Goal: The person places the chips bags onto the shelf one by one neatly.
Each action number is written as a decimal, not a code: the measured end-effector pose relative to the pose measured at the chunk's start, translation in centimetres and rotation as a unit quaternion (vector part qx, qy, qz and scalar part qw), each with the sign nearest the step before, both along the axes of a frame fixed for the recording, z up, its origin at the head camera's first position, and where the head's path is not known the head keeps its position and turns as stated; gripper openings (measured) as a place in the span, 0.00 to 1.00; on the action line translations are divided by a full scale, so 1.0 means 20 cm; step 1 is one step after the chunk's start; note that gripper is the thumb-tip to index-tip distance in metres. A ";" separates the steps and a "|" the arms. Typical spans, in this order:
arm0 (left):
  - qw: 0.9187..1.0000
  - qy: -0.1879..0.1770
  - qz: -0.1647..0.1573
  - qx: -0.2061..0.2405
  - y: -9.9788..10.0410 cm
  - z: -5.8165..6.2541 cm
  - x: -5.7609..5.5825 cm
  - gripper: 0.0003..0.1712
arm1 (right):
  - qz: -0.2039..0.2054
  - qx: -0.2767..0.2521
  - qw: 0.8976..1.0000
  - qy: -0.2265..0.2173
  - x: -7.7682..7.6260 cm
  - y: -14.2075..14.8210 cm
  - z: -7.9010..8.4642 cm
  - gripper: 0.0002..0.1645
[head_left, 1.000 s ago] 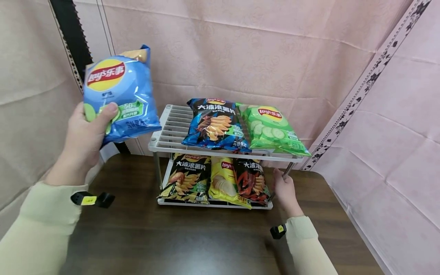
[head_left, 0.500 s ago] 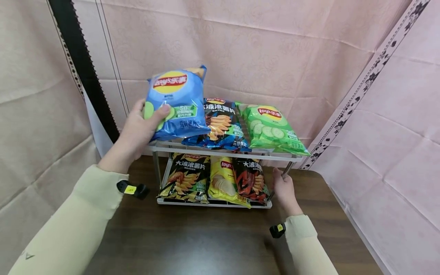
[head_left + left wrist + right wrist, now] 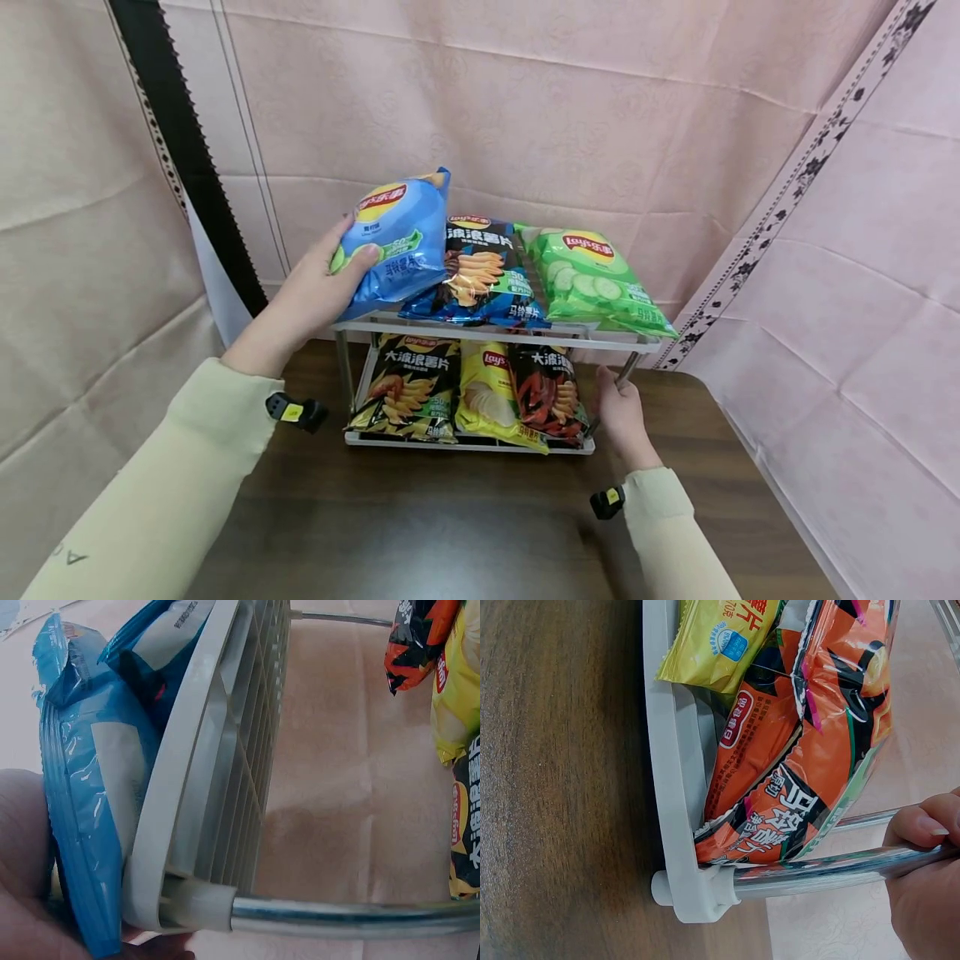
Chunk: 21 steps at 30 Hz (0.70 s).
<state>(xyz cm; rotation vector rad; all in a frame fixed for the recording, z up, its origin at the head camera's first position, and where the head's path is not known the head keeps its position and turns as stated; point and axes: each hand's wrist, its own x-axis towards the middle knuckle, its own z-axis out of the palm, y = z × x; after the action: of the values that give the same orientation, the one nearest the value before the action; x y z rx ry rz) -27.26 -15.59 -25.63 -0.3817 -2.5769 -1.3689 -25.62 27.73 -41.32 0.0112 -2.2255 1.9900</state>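
My left hand point(image 3: 311, 283) holds a light blue bag of potato chips point(image 3: 408, 242), thumb across its front, at the left end of the white two-tier rack's upper shelf point(image 3: 540, 337). In the left wrist view this chip bag point(image 3: 94, 787) leans close along the shelf's edge; whether its base bears on the slats is hard to tell. Beside it lies a dark blue chip bag point(image 3: 480, 271), partly covered by the light blue one. A green chip bag point(image 3: 596, 275) lies at the shelf's right end. My right hand point(image 3: 622, 417) grips the rack's right front metal post point(image 3: 817, 877).
On the lower shelf stand a black-and-gold chip bag point(image 3: 412, 392), a yellow one point(image 3: 491, 396) and a red-and-black one point(image 3: 549, 392). The rack stands on a dark wooden table point(image 3: 450, 525). Pink cloth point(image 3: 525, 108) hangs behind and at both sides.
My left hand has carried the light blue chip bag rightward and down, from left of the rack to the upper shelf's left end, and tilted it. My right hand has stayed on the post.
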 end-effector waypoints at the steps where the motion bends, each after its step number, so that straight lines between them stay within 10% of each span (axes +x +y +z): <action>1: 1.000 -0.010 -0.009 0.001 -0.01 0.00 0.00 0.48 | 0.000 -0.002 1.000 -0.001 0.00 0.00 -0.01 0.30; 13: 0.997 -0.061 -0.044 0.013 -0.07 -0.01 -0.03 0.47 | -0.023 0.031 0.999 0.010 -0.09 0.03 -0.10 0.33; 21: 0.997 -0.057 -0.050 0.004 -0.16 -0.09 0.05 0.44 | -0.073 0.175 0.982 -0.018 0.01 0.04 -0.20 0.32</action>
<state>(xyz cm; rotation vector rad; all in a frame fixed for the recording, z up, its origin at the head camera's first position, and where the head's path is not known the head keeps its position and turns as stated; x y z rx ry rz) -26.35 -18.75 -27.37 -0.4495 -2.6761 -1.4762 -25.35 28.44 -45.41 -0.1441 -2.4881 1.5178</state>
